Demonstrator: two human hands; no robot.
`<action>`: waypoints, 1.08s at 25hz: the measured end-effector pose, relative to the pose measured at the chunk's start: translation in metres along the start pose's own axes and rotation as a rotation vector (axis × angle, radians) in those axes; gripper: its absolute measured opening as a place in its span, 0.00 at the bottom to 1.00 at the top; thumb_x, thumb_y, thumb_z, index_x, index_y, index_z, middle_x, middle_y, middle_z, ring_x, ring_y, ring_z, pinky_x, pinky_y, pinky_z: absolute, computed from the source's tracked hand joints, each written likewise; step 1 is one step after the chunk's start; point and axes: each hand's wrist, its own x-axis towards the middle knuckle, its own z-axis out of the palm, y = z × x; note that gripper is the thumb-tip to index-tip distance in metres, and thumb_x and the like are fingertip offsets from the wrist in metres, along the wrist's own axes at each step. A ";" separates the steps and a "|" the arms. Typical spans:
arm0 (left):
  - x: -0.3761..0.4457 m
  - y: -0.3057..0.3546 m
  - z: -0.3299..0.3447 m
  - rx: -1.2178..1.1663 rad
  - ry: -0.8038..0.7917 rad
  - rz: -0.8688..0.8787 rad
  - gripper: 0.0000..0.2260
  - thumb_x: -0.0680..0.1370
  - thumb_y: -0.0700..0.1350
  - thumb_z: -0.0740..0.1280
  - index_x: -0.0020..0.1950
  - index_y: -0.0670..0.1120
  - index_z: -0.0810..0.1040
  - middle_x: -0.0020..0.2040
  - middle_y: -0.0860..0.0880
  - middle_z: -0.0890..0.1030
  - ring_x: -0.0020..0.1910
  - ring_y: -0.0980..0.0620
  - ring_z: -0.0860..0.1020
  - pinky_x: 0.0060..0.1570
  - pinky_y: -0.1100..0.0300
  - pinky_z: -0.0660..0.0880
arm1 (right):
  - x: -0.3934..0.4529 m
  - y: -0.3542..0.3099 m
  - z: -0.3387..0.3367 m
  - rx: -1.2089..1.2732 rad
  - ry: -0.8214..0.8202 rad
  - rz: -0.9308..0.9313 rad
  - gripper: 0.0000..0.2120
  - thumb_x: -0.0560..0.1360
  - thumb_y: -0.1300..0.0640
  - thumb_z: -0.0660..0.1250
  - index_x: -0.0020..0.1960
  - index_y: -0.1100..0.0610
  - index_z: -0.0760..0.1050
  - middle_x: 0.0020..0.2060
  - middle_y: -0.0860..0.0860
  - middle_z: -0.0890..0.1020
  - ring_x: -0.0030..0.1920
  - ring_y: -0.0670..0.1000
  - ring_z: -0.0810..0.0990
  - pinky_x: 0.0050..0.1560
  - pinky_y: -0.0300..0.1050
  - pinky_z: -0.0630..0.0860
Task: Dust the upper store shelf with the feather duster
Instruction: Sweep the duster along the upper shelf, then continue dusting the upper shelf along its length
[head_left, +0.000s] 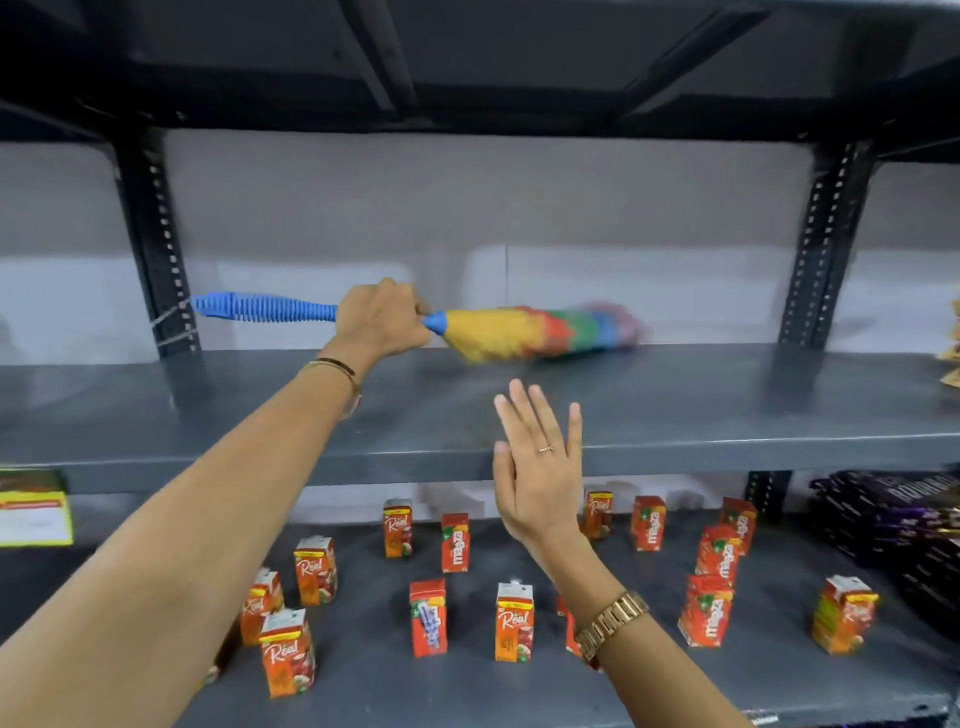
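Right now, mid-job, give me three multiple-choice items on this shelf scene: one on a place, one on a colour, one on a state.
1. Where is the multicoloured fluffy head of the feather duster?
A. on the lower shelf
B. on the upper grey metal shelf
C. on the floor

2. What colour is the duster's ribbed plastic handle?
A. blue
B. black
C. white

3. What state is the right hand in?
A. gripping a carton
B. holding the duster
C. open and empty

Answers: B, the head brushes the upper shelf's surface; A, the handle is blue beside the left hand gripping it; C, fingers are spread, holding nothing.
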 end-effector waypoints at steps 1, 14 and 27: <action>-0.003 -0.014 -0.003 -0.070 -0.025 -0.009 0.15 0.69 0.42 0.60 0.47 0.48 0.85 0.44 0.44 0.84 0.42 0.37 0.78 0.38 0.57 0.70 | -0.002 -0.004 0.004 0.005 -0.001 -0.015 0.20 0.76 0.58 0.55 0.64 0.62 0.72 0.65 0.58 0.72 0.68 0.53 0.64 0.70 0.59 0.49; -0.049 -0.105 -0.027 -0.034 -0.093 -0.232 0.13 0.71 0.38 0.64 0.49 0.46 0.85 0.49 0.41 0.85 0.48 0.37 0.80 0.45 0.54 0.75 | -0.004 -0.044 0.035 -0.077 -0.032 -0.052 0.20 0.77 0.54 0.55 0.65 0.58 0.73 0.65 0.54 0.74 0.67 0.53 0.68 0.69 0.59 0.49; -0.091 -0.169 -0.085 0.154 0.109 -0.450 0.14 0.68 0.41 0.63 0.48 0.48 0.85 0.48 0.41 0.85 0.44 0.37 0.80 0.39 0.59 0.72 | -0.013 -0.085 0.055 0.053 -0.099 -0.109 0.20 0.77 0.54 0.54 0.65 0.58 0.72 0.66 0.54 0.73 0.67 0.53 0.68 0.69 0.58 0.48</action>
